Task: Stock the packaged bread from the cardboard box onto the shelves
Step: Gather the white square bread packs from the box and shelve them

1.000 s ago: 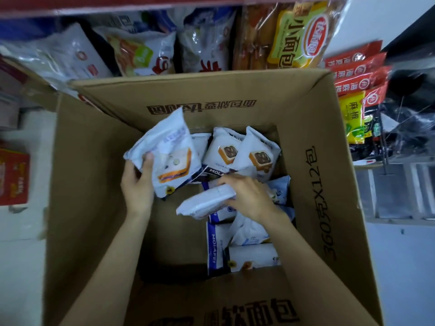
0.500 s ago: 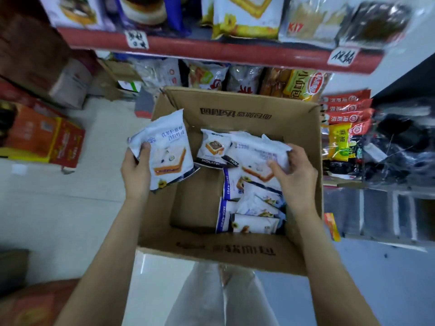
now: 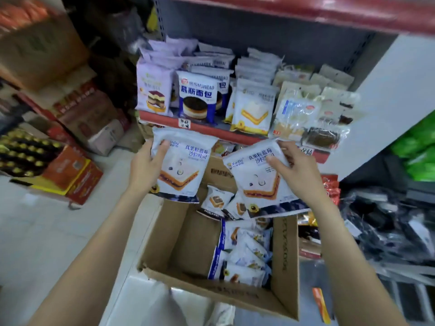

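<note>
1. Packs up, one in each hand! Left hand (image 3: 148, 165) grips a white blueberry-sandwich pack (image 3: 181, 164) by its left edge, thumb curled over the front, fingers hidden behind.

2. Right hand (image 3: 295, 169) pinches the second pack (image 3: 261, 177) at its top right corner, thumb and fingers folded over the front. That pack tilts a little; the left one hangs nearly straight.

3. Both packs ride above the box (image 3: 179, 234), lifted clear of it and held just below the front lip of the shelf (image 3: 211, 129).

4. Step in hand, by my reading: the carry from box to shelf. Picking is done for these two; placing is not yet done.

5. Shelf looks crowded. A purple cake pack (image 3: 154, 90), a navy mousse pack (image 3: 197, 96) and a yellow-trimmed sandwich pack (image 3: 253, 107) stand upright along the front, with more stacked behind.

6. Next move, I'd judge, calls for raising both packs over the lip and finding a gap, or setting them in front or on top, upright and face out, without knocking the front row.

7. Box is far from finished: plenty of smaller packs (image 3: 244, 252) lie heaped along its right side.
</note>
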`<state>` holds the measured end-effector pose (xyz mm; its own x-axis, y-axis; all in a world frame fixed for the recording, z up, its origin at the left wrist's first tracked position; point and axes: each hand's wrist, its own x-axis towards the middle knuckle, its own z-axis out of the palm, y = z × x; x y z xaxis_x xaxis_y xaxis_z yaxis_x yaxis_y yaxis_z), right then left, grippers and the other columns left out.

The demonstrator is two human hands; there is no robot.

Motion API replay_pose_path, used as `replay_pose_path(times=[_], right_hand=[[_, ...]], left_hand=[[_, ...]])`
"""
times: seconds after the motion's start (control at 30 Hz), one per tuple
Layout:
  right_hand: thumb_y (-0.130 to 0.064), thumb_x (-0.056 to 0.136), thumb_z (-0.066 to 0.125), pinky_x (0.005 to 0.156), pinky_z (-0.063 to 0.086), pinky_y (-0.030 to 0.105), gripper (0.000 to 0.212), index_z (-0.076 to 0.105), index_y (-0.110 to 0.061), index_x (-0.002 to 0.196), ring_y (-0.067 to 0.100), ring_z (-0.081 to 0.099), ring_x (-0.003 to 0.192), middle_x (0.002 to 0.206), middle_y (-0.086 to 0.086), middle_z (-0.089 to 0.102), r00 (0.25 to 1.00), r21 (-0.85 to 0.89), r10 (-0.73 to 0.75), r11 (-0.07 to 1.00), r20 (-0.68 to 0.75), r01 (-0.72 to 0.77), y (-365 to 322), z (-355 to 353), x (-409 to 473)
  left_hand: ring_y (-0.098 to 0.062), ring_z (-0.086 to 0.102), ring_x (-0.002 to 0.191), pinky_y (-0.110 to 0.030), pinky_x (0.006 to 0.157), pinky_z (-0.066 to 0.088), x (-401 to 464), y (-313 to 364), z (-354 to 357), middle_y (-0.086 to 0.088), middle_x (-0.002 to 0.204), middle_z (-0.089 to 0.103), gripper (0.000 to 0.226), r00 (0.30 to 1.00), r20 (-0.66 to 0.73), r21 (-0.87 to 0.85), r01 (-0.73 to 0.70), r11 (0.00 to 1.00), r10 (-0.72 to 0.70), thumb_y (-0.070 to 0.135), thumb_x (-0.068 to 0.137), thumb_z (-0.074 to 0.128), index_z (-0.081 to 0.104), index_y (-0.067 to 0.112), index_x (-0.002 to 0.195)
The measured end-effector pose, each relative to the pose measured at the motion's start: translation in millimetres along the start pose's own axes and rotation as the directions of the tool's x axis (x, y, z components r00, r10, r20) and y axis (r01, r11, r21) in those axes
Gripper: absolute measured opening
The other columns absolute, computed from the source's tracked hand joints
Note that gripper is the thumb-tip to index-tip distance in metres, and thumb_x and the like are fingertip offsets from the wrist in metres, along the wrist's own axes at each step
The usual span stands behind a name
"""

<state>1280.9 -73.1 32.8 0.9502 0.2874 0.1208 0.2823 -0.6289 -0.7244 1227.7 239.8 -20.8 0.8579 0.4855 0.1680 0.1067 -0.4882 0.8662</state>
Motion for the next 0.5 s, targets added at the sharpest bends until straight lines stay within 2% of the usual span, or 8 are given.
replay_pose_path(times=[0.07,0.17,0.23,0.27,0.33,0.4,0.43,0.5], right_hand=[[-0.040,0.090,0.055,0.074,0.042,0.021,0.046,0.050,-0.015,0.129,0.013,0.056,0.098,0.110,-0.004,0.060,1.000,0.055,-0.027,0.998,-0.009,0.027,-23.2,-6.7,17.7],[-0.047,0.087,0.051,0.070,0.041,0.014,0.046,0.053,-0.018,0.123,0.011,0.059,0.092,0.100,-0.010,0.061,0.996,0.109,-0.072,0.991,-0.055,0.077,-61.7,-14.4,46.3],[-0.049,0.087,0.048,0.069,0.040,0.011,0.049,0.051,-0.018,0.125,0.001,0.056,0.088,0.099,-0.017,0.060,0.987,0.054,-0.124,0.990,-0.105,0.130,-90.2,-20.3,68.8],[-0.049,0.087,0.047,0.071,0.039,0.013,0.050,0.051,-0.018,0.126,0.001,0.055,0.090,0.101,-0.016,0.060,0.977,-0.002,-0.164,0.986,-0.133,0.166,-104.3,-23.4,79.6],[-0.046,0.090,0.048,0.075,0.038,0.026,0.041,0.050,-0.021,0.123,0.012,0.055,0.097,0.104,-0.005,0.061,0.948,-0.132,-0.256,0.963,-0.189,0.233,-131.1,-29.7,99.4],[-0.041,0.092,0.051,0.069,0.035,0.032,0.028,0.050,-0.024,0.114,0.019,0.055,0.092,0.096,-0.002,0.060,0.913,-0.213,-0.326,0.937,-0.244,0.278,-159.9,-37.9,115.8],[-0.039,0.091,0.052,0.067,0.036,0.034,0.027,0.051,-0.022,0.113,0.018,0.056,0.088,0.093,-0.002,0.061,0.895,-0.229,-0.350,0.929,-0.276,0.292,-173.6,-42.4,124.4],[-0.042,0.089,0.052,0.067,0.040,0.030,0.030,0.055,-0.020,0.110,0.009,0.057,0.081,0.089,-0.005,0.063,0.868,-0.184,-0.349,0.935,-0.353,0.302,-201.8,-51.5,139.5]], left_hand=[[-0.012,0.038,0.057,-0.031,0.056,0.030,21.0,16.9,-14.4,0.004,0.059,0.040,0.034,0.998,-0.019,0.016,-0.055,0.998,0.055,0.051,0.093,0.047,0.047,0.023,0.073],[-0.014,0.036,0.053,-0.034,0.055,0.026,57.6,37.0,-38.4,0.005,0.057,0.038,0.042,0.995,-0.028,-0.021,-0.101,0.995,0.101,0.060,0.089,0.044,0.056,0.020,0.083],[-0.010,0.031,0.053,-0.033,0.057,0.024,90.2,49.6,-56.2,0.008,0.057,0.035,0.046,0.990,-0.050,-0.093,-0.138,0.986,0.134,0.053,0.092,0.047,0.054,0.010,0.079],[-0.010,0.030,0.054,-0.033,0.058,0.023,107.6,56.8,-65.1,0.004,0.059,0.032,0.049,0.986,-0.056,-0.125,-0.164,0.978,0.158,0.049,0.094,0.048,0.048,0.003,0.076],[-0.013,0.031,0.057,-0.033,0.059,0.023,141.8,74.4,-83.6,-0.006,0.065,0.031,0.056,0.971,-0.045,-0.182,-0.240,0.954,0.235,0.052,0.093,0.048,0.043,-0.002,0.076],[-0.011,0.042,0.063,-0.032,0.062,0.031,177.5,94.3,-100.6,-0.001,0.069,0.043,0.051,0.960,-0.032,-0.239,-0.278,0.930,0.278,0.058,0.090,0.048,0.053,0.009,0.078],[-0.009,0.051,0.071,-0.031,0.067,0.037,193.6,105.9,-108.1,0.006,0.076,0.053,0.042,0.955,-0.036,-0.271,-0.294,0.917,0.295,0.058,0.089,0.049,0.060,0.018,0.084],[-0.017,0.064,0.092,-0.037,0.080,0.047,223.9,130.3,-120.0,0.004,0.093,0.068,0.036,0.944,-0.053,-0.351,-0.322,0.879,0.324,0.055,0.089,0.051,0.067,0.024,0.098]])
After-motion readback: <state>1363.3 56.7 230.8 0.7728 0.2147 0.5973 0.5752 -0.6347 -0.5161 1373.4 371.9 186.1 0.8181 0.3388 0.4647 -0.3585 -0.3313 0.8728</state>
